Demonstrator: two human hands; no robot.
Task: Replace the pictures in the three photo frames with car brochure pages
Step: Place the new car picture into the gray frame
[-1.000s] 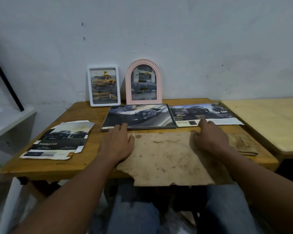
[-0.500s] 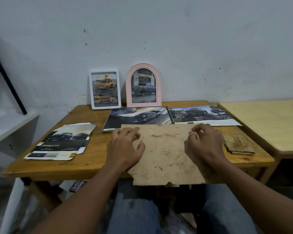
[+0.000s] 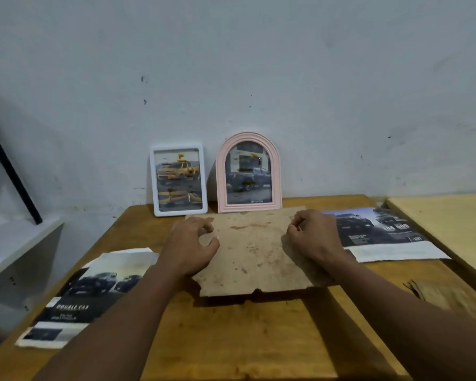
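Item: flat backing board (image 3: 253,251), brown fibreboard, matte and blotched with rust-coloured stains, its edges ragged and its near edge notched. It is lying face-flat at the middle of the wooden table (image 3: 231,339), its long axis running left to right, parallel to the wall (image 3: 259,64). Its far edge is reaching the foot of the pink frame (image 3: 248,171). The near edge is casting a dark shadow; whatever is lying under it is hidden. The left hand (image 3: 188,243) is sitting half curled on the board's left part, fingertips and thumb tip bearing on its top face. The right hand (image 3: 311,237) is curling more tightly over the right part. Whether either is gripping an edge cannot be told. The pink frame, arched with a ridged moulding, is leaning upright against the wall and showing a dark pickup. Just to its left, the white frame (image 3: 177,180), rectangular with rounded corners, is showing a yellow car. A glossy brochure page (image 3: 85,292) is lying at the near left, and a second page (image 3: 379,232) is lying beside the right hand. A brown scrap (image 3: 445,295) is lying at the near right, and a paler table (image 3: 451,224) is butting against that side. A white shelf (image 3: 11,243) and a slanting black bar (image 3: 8,166) are standing at the left.
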